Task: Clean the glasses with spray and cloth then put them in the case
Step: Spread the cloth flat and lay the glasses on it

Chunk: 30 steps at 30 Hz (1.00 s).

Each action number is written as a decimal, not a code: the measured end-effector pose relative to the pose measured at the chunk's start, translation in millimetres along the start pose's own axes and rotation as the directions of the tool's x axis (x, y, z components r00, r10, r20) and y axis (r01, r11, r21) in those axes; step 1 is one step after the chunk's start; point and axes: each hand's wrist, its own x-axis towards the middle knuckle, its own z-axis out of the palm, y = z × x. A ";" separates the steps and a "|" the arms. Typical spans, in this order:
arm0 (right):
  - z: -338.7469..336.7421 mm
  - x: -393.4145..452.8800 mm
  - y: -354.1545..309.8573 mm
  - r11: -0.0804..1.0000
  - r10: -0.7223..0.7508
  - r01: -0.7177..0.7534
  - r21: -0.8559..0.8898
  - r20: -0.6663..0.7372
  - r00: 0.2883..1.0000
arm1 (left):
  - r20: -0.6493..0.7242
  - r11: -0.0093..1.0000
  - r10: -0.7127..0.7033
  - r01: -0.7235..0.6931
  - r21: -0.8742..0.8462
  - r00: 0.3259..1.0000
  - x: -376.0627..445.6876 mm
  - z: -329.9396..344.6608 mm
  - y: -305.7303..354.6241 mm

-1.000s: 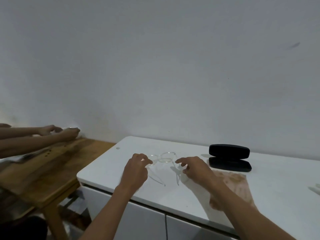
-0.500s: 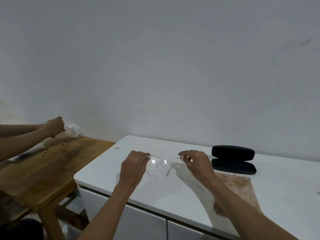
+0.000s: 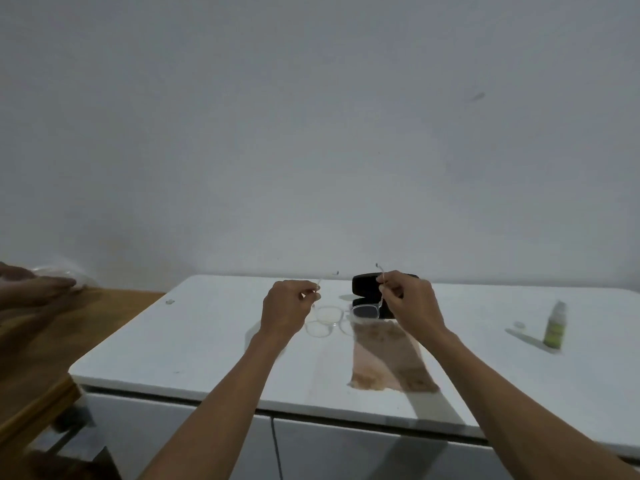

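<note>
Clear-framed glasses (image 3: pixel 343 314) hang lenses-down just above the white counter (image 3: pixel 207 337). My left hand (image 3: pixel 289 311) pinches the left temple arm and my right hand (image 3: pixel 410 304) pinches the right one, both arms pointing up. An open black case (image 3: pixel 363 284) lies right behind my right hand, partly hidden by it. A brownish cloth (image 3: pixel 388 362) is spread flat on the counter in front of the case. A small green spray bottle (image 3: pixel 555 325) stands upright at the right.
A wooden table (image 3: pixel 52 344) adjoins the counter's left side, where another person's hands (image 3: pixel 38 289) hold a clear plastic item. A small cap (image 3: pixel 518 324) lies beside the bottle. A plain wall backs the counter. Cabinet doors sit below the front edge.
Both hands have lifted the glasses off the counter by the temple arms and turned the lenses downward. The view has shifted right, which brings the spray bottle into view.
</note>
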 end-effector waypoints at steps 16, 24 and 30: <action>-56.9 -52.9 41.6 0.989 0.138 -0.133 -0.061 0.072 0.988 | 0.172 0.997 0.052 -0.060 0.041 0.984 -35.3 46.9 31.3; -63.0 -53.0 42.1 0.987 0.158 -0.156 -0.024 0.183 0.970 | 0.268 0.995 0.093 -0.098 0.009 0.959 -35.2 38.0 23.1; -70.4 -42.3 54.4 0.976 0.213 -0.201 -0.082 0.187 0.959 | 0.285 0.996 0.062 -0.078 0.048 0.957 -28.3 42.8 9.1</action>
